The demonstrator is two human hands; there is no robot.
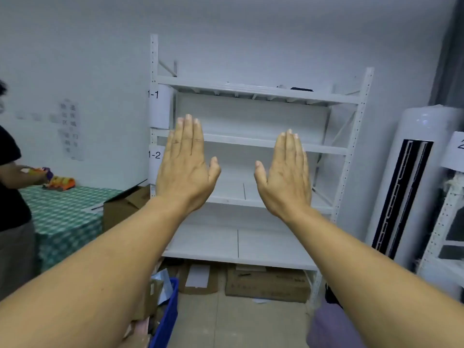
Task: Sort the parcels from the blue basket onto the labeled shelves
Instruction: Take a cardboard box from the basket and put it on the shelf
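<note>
Both arms are stretched out in front of a white metal shelf rack [251,143]. My left hand [184,167] and my right hand [286,177] are held up flat, backs toward me, fingers straight and together, holding nothing. Paper labels 1-1 [153,94] and 1-2 [154,154] hang on the rack's left post. The shelves I can see carry no parcels. A blue basket [167,320] stands on the floor at the lower left, partly hidden by my left forearm, with parcels [160,288] in it.
A person in a black top [10,187] stands at the left by a table with a green checked cloth [65,212]. Cardboard boxes [267,285] lie under the rack. A white standing air conditioner [411,187] and a second rack [449,222] are at the right.
</note>
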